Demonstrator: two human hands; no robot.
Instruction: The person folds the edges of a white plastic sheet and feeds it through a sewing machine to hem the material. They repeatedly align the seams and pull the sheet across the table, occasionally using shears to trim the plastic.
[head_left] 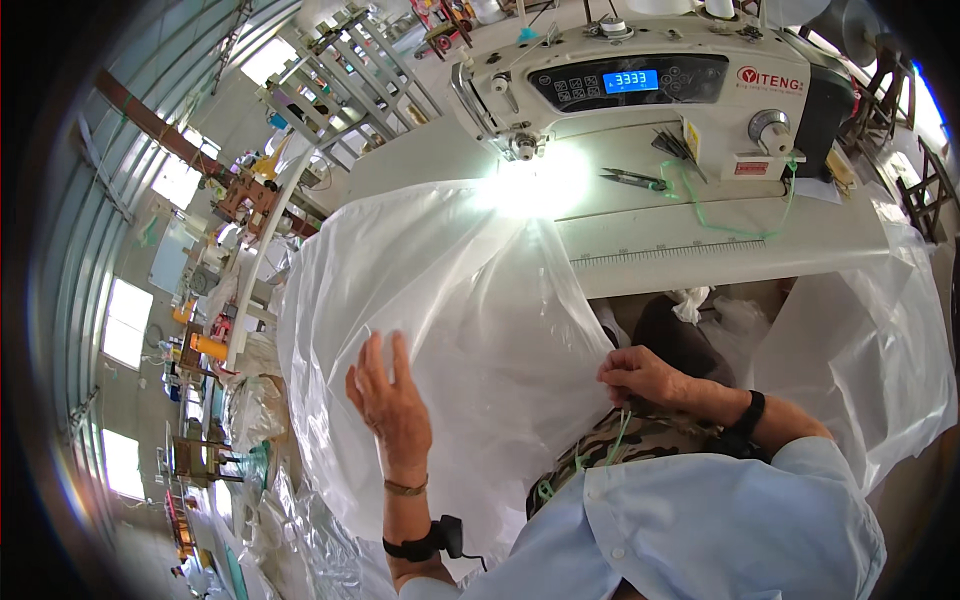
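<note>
A large translucent white plastic sheet (470,330) runs from under the sewing machine's needle area down over my lap, wrinkled and shiny. My left hand (392,405) is over its left part with fingers spread, gripping nothing; whether the fingertips touch the sheet I cannot tell. At the sheet's right edge my right hand (645,376) is closed, thumb and fingers pinching the edge. Green strings (620,437) hang just below that hand, over my camouflage-patterned clothing. The sewing machine (640,95) stands beyond, its bright lamp washing out the needle and presser foot.
On the machine table (690,255) lie thread snips (635,180), a loose green cord (725,225) and a printed ruler scale. More plastic sheeting (860,350) drapes at the right. Metal racks (350,80) stand at the back left, with cluttered benches along the left wall.
</note>
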